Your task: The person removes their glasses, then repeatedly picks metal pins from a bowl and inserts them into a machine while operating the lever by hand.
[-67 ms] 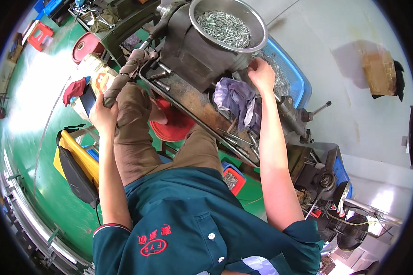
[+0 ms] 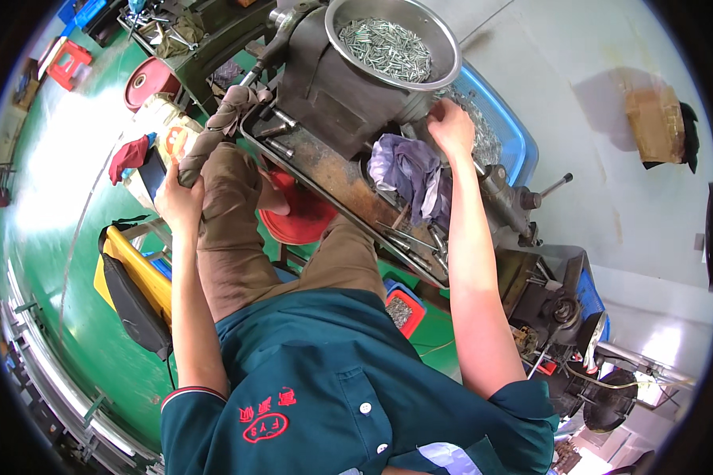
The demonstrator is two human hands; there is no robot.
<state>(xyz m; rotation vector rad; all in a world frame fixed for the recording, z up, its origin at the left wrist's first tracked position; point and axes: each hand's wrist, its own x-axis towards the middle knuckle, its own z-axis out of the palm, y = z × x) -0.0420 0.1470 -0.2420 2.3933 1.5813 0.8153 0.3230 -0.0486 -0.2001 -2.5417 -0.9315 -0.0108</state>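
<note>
My left hand [image 2: 180, 199] is wrapped round the end of a cloth-wrapped lever [image 2: 207, 148], which runs up to the dark metal machine [image 2: 325, 99]. My right hand [image 2: 451, 125] reaches to the machine's far side, just below a steel bowl [image 2: 332, 33] of small metal pins [image 2: 386, 49]. Its fingers are bent together, and what they hold, if anything, is hidden. A blue basket [image 2: 523, 146] with more metal pieces lies just beyond that hand. Next to my right forearm, a crumpled purple-grey rag [image 2: 408, 170] is draped over part of the machine.
Metal rods and tools [image 2: 408, 245] lie on the machine's tray [image 2: 325, 170]. Below it are a red stool [image 2: 301, 222] and a red bin [image 2: 404, 313] of small parts. A yellow chair back [image 2: 135, 273] stands at left. A handle [image 2: 558, 187] sticks out at right.
</note>
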